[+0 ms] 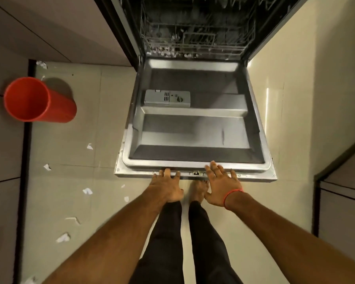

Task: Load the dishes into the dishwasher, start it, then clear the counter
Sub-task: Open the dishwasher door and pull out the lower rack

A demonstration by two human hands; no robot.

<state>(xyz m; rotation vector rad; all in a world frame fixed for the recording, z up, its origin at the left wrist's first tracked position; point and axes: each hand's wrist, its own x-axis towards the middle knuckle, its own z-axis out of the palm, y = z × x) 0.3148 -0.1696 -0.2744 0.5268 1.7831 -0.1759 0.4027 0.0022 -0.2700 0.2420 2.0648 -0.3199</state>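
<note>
The dishwasher door [195, 128] lies folded down flat, its steel inner face up, with a grey detergent box [167, 98] on it. Behind it the lower wire rack [195, 41] sits inside the dark tub; I cannot tell what it holds. My left hand [167, 187] is at the door's front edge with its fingertips curled over the rim. My right hand [221, 185] is spread flat, fingers straight, touching the same edge to the right of the latch [196, 173].
A red plastic bin [35, 99] stands on the tiled floor at the left. Scraps of white paper [87, 191] lie scattered on the floor. Cabinet fronts flank both sides. My legs and a bare foot [198, 191] are under the door's edge.
</note>
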